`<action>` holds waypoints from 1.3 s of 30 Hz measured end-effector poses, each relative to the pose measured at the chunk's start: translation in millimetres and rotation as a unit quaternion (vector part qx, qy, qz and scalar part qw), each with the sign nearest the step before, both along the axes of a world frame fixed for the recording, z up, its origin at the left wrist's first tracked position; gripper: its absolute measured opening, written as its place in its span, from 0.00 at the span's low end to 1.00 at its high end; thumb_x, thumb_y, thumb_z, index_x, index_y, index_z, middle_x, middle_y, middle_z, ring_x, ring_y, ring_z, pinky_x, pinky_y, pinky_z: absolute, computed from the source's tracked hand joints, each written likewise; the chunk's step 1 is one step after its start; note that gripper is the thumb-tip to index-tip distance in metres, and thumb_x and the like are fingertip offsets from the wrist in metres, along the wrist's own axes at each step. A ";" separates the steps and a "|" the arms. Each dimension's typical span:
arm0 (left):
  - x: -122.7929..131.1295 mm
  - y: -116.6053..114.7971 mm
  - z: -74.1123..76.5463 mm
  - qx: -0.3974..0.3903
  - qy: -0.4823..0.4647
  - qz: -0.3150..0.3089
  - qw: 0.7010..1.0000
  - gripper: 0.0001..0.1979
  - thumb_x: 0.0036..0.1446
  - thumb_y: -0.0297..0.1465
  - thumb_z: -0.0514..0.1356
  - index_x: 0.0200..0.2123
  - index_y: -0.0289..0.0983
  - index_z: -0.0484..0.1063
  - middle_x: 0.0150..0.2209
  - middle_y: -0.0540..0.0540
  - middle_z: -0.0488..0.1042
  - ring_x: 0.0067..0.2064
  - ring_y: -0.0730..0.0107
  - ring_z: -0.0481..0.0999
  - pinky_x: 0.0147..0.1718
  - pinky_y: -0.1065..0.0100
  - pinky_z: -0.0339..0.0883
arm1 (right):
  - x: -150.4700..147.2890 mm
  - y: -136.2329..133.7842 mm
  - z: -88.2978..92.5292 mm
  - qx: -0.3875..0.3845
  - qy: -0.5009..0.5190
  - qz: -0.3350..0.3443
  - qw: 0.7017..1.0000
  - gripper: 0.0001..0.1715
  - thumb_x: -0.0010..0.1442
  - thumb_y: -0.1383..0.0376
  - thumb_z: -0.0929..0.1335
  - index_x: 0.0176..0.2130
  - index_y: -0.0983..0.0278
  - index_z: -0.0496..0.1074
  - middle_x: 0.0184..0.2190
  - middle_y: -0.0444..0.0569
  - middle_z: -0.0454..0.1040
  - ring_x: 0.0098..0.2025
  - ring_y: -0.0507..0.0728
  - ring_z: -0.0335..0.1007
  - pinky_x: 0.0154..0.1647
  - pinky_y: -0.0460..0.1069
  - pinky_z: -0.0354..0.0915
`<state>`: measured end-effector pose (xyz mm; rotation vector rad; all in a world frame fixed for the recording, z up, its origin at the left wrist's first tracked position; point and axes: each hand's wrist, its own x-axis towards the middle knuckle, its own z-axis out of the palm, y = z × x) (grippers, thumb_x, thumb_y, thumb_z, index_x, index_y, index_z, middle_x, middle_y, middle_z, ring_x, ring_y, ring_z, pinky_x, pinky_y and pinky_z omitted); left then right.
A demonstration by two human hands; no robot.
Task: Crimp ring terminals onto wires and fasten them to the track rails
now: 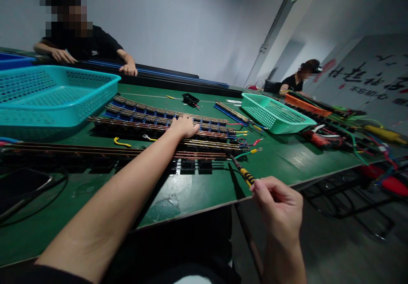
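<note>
My left hand rests on a row of long assemblies with copper-coloured rods on blue and black holders. Its fingers are spread over the rods, their tips partly out of sight. Near the table's front edge, my right hand is closed on a slim tool with a yellow-and-black grip; its exact kind is unclear. The tool's dark tip points at the right ends of the nearest rods, close to a green wire with a yellow sleeve and a metal lug. Whether tip and rod touch I cannot tell.
A turquoise basket stands at left, a mint-green basket at right. A small black part and a short rod assembly lie beyond the rows. Tangled cables lie far right. One co-worker's hands rest on black rails opposite; another person sits farther right.
</note>
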<state>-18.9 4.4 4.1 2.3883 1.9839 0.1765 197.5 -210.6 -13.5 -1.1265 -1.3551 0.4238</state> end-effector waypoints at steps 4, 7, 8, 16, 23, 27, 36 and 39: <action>-0.2 0.2 -0.4 0.001 -0.004 -0.001 1.000 0.32 0.60 0.46 0.40 0.56 0.31 0.64 0.59 0.31 0.61 0.57 0.47 0.64 0.53 0.49 0.56 | 2.3 -2.3 2.4 0.019 -0.079 0.013 0.997 0.12 0.53 0.66 0.69 0.20 0.65 0.71 0.17 0.42 0.68 0.20 0.48 0.61 0.21 0.44 0.56; -0.2 -0.3 -0.4 0.001 -0.005 0.000 1.000 0.32 0.60 0.46 0.40 0.57 0.32 0.64 0.59 0.32 0.61 0.57 0.48 0.63 0.53 0.50 0.56 | 4.1 -3.2 -0.1 0.015 -0.062 0.015 0.998 0.11 0.54 0.66 0.69 0.21 0.65 0.71 0.17 0.42 0.67 0.20 0.47 0.59 0.21 0.43 0.56; -0.2 -0.5 -0.4 0.000 -0.005 0.000 1.000 0.32 0.60 0.46 0.40 0.57 0.33 0.63 0.60 0.33 0.61 0.58 0.49 0.63 0.54 0.50 0.55 | 4.0 -3.3 -1.2 0.009 -0.049 0.016 0.999 0.11 0.53 0.66 0.70 0.21 0.65 0.71 0.17 0.42 0.67 0.20 0.47 0.59 0.21 0.43 0.56; 0.3 1.1 -2.6 0.001 -0.001 0.006 1.000 0.32 0.60 0.47 0.40 0.57 0.33 0.63 0.59 0.33 0.61 0.58 0.49 0.63 0.54 0.51 0.55 | -9.9 1.1 0.5 -0.027 0.263 -0.018 0.964 0.14 0.53 0.59 0.71 0.24 0.66 0.69 0.12 0.36 0.54 0.13 0.43 0.47 0.13 0.41 0.47; -0.1 2.2 -4.2 0.011 -0.002 0.000 1.000 0.32 0.59 0.46 0.40 0.56 0.32 0.65 0.58 0.31 0.62 0.56 0.48 0.64 0.52 0.50 0.57 | -13.2 4.7 4.5 -0.009 0.307 -0.032 0.951 0.14 0.54 0.58 0.70 0.25 0.66 0.68 0.10 0.33 0.51 0.09 0.43 0.44 0.10 0.40 0.46; -0.7 2.0 -4.4 0.012 -0.006 0.000 1.000 0.32 0.59 0.46 0.40 0.56 0.32 0.65 0.58 0.31 0.63 0.56 0.48 0.64 0.52 0.50 0.57 | -14.5 6.5 7.2 -0.002 0.325 -0.037 0.945 0.14 0.55 0.59 0.69 0.26 0.66 0.68 0.10 0.32 0.52 0.08 0.42 0.44 0.10 0.40 0.45; -1.1 2.1 -5.2 0.014 -0.002 0.002 1.000 0.32 0.60 0.47 0.40 0.55 0.33 0.65 0.58 0.32 0.63 0.56 0.49 0.64 0.52 0.51 0.57 | 8.3 -1.1 10.2 0.018 0.318 -0.048 0.947 0.10 0.55 0.60 0.68 0.30 0.66 0.69 0.12 0.33 0.55 0.08 0.43 0.47 0.11 0.41 0.46; -1.1 2.8 -5.2 0.014 -0.003 0.003 1.000 0.32 0.60 0.47 0.40 0.55 0.33 0.65 0.57 0.32 0.63 0.56 0.48 0.65 0.52 0.51 0.57 | 15.5 -9.4 15.7 0.028 0.306 -0.057 0.950 0.09 0.53 0.61 0.68 0.29 0.66 0.70 0.11 0.34 0.56 0.08 0.43 0.47 0.10 0.42 0.44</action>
